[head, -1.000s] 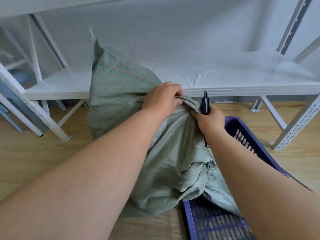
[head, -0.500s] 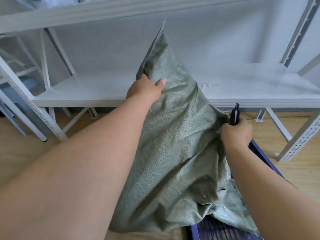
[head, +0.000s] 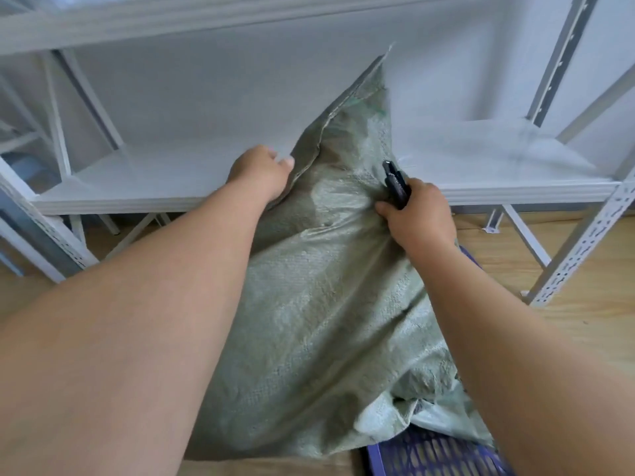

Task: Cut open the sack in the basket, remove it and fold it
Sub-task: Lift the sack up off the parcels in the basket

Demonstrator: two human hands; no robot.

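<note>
The white metal shelf rack (head: 481, 187) fills the background, standing on a wooden floor (head: 584, 269) with its low shelf board running behind everything else.

In front of it the green woven sack (head: 309, 304) is the biggest thing in play. It is limp and flat-sided, held up so that one corner pokes high against the wall, while its lower end trails down over the near rim of the blue plastic basket (head: 429, 455), only parts of which show at the bottom right. An open edge runs down from the raised corner beside the left hand, so the cutting looks finished. The sack appears mostly lifted out, yet its bottom folds lie on the basket, so removal seems nearly done, not complete. Whether anything is left inside the basket cannot be told, since the sack covers it.

The left hand (head: 261, 173) grips the sack's open edge, fingers curled round the cloth. The right hand (head: 419, 214) is well apart from it, bunching the sack's cloth while also clutching a small black cutter (head: 395, 183), whose tip sticks up from the fist; its blade is not visible.

Folding has not begun: the cloth is creased and hanging, with no neat layers. I judge the remaining work to be pulling the tail clear, putting the cutter aside, and flattening and folding the sack.
</note>
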